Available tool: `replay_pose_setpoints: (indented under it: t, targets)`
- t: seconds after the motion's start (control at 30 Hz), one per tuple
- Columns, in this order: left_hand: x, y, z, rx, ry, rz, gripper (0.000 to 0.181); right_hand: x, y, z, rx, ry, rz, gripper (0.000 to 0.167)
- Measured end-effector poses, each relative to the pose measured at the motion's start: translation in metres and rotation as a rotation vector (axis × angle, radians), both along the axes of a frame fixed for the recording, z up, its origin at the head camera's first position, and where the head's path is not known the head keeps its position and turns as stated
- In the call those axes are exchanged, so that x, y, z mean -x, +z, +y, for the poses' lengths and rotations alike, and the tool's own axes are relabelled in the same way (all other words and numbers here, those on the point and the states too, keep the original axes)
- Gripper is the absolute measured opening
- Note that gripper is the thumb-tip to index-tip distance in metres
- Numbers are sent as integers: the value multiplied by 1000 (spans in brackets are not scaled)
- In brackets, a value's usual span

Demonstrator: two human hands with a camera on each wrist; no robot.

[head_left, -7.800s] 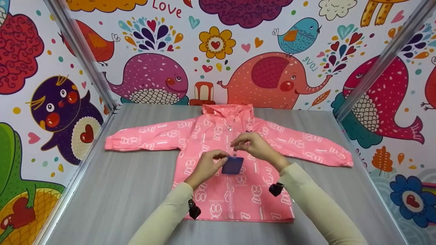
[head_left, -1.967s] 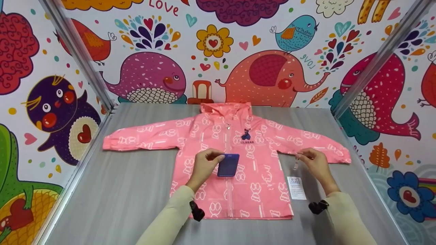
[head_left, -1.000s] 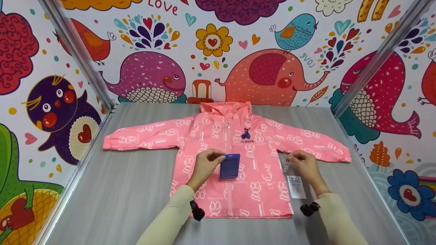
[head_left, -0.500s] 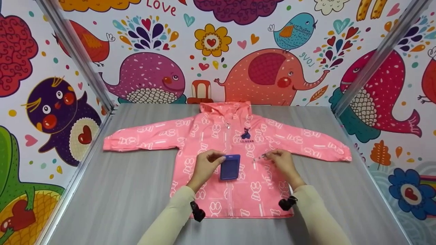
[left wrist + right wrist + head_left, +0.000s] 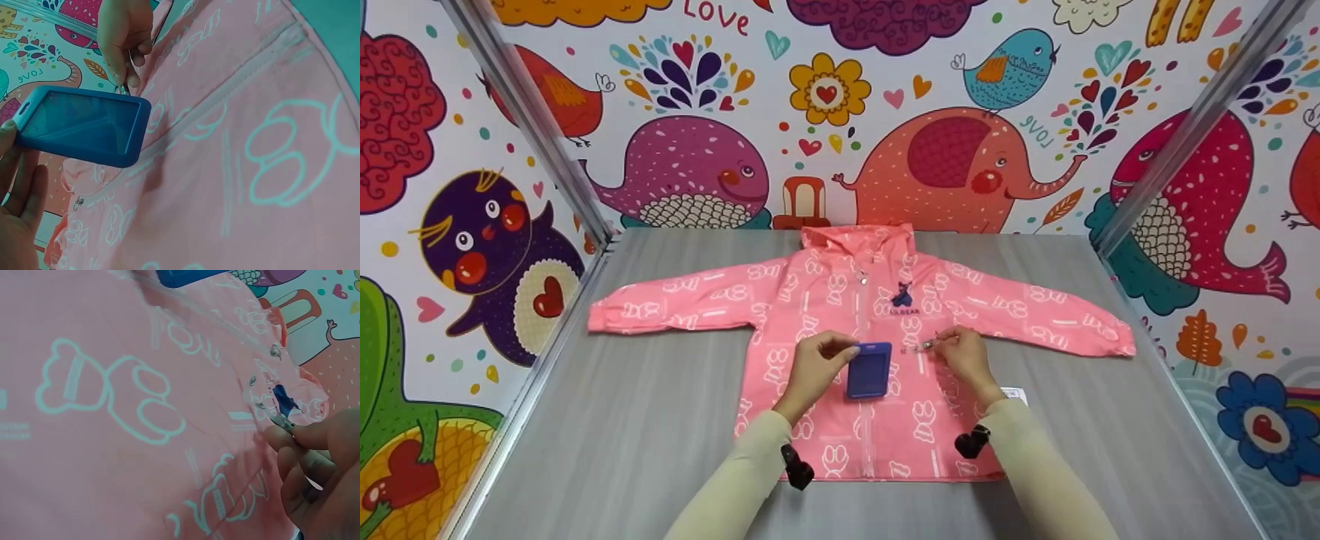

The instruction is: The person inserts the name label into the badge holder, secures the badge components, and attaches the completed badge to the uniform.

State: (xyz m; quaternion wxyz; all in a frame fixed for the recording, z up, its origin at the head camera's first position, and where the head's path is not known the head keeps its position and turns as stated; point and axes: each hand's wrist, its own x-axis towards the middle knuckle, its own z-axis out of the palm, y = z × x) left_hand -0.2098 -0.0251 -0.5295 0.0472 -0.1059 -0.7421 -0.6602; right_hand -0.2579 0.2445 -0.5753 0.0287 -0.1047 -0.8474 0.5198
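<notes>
A pink hooded jacket (image 5: 817, 420) with white bear outlines lies spread on the grey table, zip in the middle. Above it, my left hand (image 5: 812, 371) pinches a blue badge holder (image 5: 868, 373) by its top corner. The holder's clear window and top slot show in the left wrist view. Over the jacket's right side, my right hand (image 5: 966, 358) pinches a small metal clip (image 5: 284, 423) between thumb and forefinger. A clear strap with metal snaps (image 5: 261, 405) extends from the clip toward the holder. Strap and holder are apart.
A white printed card (image 5: 1014, 393) lies on the table at the jacket's right edge, mostly hidden by my right forearm. Metal frame posts (image 5: 1192, 135) and cartoon-printed walls (image 5: 697, 172) enclose the table (image 5: 660, 435).
My right hand has moved left with the clip, from beside the card to over the jacket near the badge holder. My left hand and the holder stay almost in place.
</notes>
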Motion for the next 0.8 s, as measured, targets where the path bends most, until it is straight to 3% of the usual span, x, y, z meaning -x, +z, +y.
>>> replay_pose_setpoints:
  t: [0.23, 0.37, 0.57, 0.8]
  targets:
    - [14, -27, 1, 16, 7, -9, 19, -2, 0, -1, -173, 3, -15, 10]
    - [14, -28, 0, -5, 4, -5, 19, -4, 1, 0, -253, -11, -22, 13]
    - [14, -27, -2, -4, -10, 12, 22, -6, 6, 1, -290, -21, -49, 17]
    - [15, -25, -3, 2, -5, -5, 20, -7, 22, -7, -233, 5, -22, 14]
